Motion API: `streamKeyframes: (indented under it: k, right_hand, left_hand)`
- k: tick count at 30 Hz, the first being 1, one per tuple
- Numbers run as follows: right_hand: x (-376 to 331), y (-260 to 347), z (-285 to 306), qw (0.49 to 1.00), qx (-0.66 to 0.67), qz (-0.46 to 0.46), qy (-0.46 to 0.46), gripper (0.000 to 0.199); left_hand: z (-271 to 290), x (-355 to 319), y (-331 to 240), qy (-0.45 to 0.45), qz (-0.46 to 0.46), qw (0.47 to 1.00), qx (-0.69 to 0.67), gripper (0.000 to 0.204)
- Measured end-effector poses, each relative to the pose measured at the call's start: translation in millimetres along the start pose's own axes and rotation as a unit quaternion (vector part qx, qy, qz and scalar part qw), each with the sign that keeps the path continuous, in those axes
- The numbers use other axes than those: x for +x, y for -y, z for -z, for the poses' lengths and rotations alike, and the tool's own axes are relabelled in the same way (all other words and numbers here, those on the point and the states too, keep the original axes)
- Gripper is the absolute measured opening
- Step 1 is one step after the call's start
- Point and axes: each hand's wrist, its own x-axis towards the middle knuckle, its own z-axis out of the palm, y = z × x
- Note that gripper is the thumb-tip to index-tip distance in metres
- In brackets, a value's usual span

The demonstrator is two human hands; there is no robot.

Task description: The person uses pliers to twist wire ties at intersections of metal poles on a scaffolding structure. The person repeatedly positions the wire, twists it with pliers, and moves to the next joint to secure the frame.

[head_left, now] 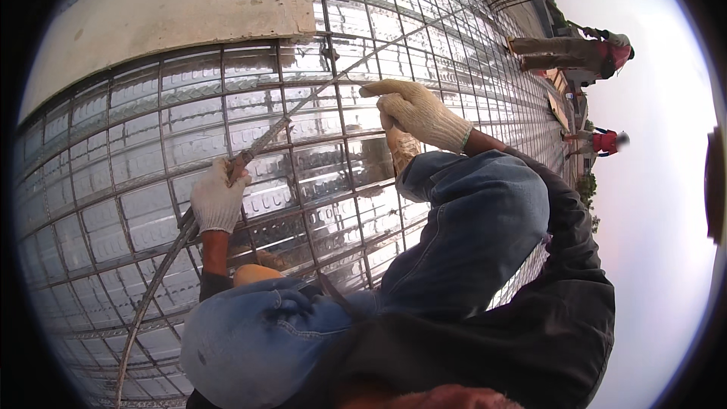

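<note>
Left gloved hand (219, 197) grasps a gray rod (266, 138) over rebar mesh (344, 136); toward 2 o'clock, right gloved hand (416, 112) half-curls, grip unclear.

The floor (316, 123) is covered with shiny metal sheets, by which strong daylight is reflected. At upper left, a wide pale slab (174, 23) is seen. The right side is filled by bright sky (659, 273), bordered by green trees (587, 188).
</note>
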Motion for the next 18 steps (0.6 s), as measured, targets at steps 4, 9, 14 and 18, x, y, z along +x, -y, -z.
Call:
streamKeyframes:
  k: [4,9,14,18]
  right_hand:
    - [6.3,14.9,-1.8,0.993,0.015,0.005,0.113,0.049]
    - [26.9,-28.5,-7.5,0.99,-0.063,0.115,0.054,0.047]
    - [81.6,-95.4,-1.2,0.97,-0.13,0.198,-0.048,0.038]
    - [107.1,-130.8,41.3,0.97,-0.183,0.158,-0.027,0.039]
  left_hand:
    - [1.5,-11.1,2.4,0.015,0.027,0.998,-0.052,0.04]
    - [14.8,1.8,-12.5,-0.021,-0.014,0.999,0.041,0.034]
    - [52.6,-10.5,1.7,-0.051,0.038,0.998,-0.001,0.034]
    - [133.0,-26.0,-51.3,0.055,0.142,0.985,0.074,0.037]
